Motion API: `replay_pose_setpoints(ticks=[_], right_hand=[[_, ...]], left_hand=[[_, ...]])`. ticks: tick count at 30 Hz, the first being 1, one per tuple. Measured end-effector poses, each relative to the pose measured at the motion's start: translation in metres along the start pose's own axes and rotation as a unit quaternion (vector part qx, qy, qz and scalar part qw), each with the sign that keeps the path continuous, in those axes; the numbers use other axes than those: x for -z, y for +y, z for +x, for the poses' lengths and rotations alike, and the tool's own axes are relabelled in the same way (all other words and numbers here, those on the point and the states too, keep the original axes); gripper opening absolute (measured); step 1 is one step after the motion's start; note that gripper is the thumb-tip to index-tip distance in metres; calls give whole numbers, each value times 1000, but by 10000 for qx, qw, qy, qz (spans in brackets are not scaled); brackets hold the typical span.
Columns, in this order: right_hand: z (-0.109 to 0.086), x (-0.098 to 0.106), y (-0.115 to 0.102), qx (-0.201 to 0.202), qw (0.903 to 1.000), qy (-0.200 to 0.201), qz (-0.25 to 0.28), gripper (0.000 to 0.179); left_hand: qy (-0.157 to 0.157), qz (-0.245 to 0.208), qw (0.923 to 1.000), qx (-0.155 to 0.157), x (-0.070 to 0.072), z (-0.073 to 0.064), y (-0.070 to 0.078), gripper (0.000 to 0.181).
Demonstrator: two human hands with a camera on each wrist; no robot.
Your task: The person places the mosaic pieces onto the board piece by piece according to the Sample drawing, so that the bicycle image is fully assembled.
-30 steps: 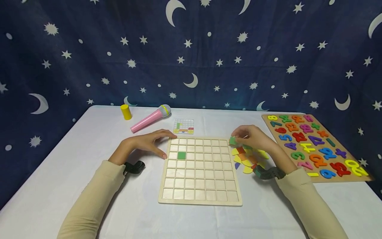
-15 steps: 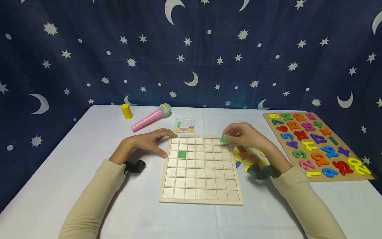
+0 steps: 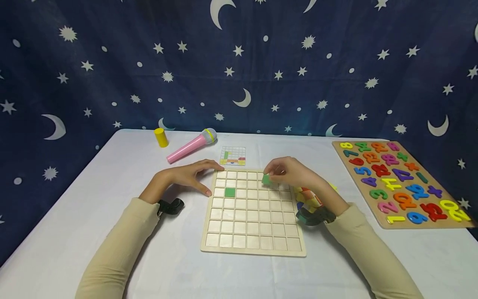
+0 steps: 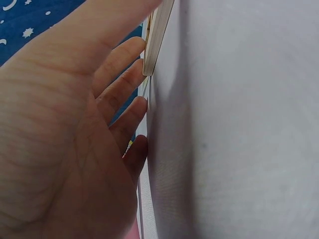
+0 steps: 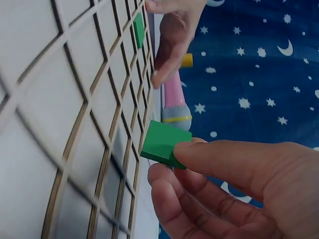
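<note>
A wooden grid board [image 3: 246, 216] lies on the white table. One green square tile [image 3: 230, 192] sits in a cell near its upper left. My right hand [image 3: 293, 172] pinches another green square tile [image 5: 162, 142] between thumb and fingers, above the board's upper right part. At the board's upper left corner, my left hand [image 3: 186, 175] touches the edge with its fingers spread. In the left wrist view, the fingers [image 4: 122, 82] lie fairly straight against the board's edge [image 4: 158, 40].
Loose coloured tiles [image 3: 308, 197] lie right of the board, partly hidden by my right arm. Behind the board are a pattern card [image 3: 233, 155], a pink toy microphone [image 3: 190, 146] and a yellow cylinder [image 3: 161, 137]. A number puzzle board [image 3: 396, 185] lies at the right.
My right hand has carried the green tile leftward, from beside the loose tiles to over the board. The left hand has stayed at the board's corner.
</note>
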State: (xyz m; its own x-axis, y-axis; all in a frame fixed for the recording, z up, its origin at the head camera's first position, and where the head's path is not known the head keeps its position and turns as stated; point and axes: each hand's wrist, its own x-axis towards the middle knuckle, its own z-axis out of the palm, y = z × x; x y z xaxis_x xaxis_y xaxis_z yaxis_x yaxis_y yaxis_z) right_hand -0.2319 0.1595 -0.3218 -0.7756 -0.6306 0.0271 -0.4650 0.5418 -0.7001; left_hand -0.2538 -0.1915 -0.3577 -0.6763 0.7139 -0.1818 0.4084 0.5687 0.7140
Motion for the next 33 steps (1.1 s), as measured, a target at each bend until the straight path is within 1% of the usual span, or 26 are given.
replay_pose_setpoints(ticks=[6,13,17,20,27,30,33], right_hand=[[12,-13,-8,280,9994,-220,-33,13],[20,-29,-18,460,9974,-525,203,13],[23,-38,-28,525,9951,-754,365,13],[25,-45,-33,598,9936,-854,427,13],[30,-59,-38,711,9896,-1135,533,12],[33,-63,-41,797,9885,-1162,557,12],[36,-67,-43,801,9894,-1090,527,12]], left_hand=[[49,-22,10000,-22,0,-4,0,82],[49,-127,9999,48,-3,-6,1,81],[38,-113,9999,10,-4,-5,-1,81],[54,-96,9999,-22,-4,-4,-2,81],[52,-59,10000,-57,-2,-1,-1,82],[20,-55,10000,-52,-1,-1,0,82],[-15,-43,10000,-45,0,0,1,81]])
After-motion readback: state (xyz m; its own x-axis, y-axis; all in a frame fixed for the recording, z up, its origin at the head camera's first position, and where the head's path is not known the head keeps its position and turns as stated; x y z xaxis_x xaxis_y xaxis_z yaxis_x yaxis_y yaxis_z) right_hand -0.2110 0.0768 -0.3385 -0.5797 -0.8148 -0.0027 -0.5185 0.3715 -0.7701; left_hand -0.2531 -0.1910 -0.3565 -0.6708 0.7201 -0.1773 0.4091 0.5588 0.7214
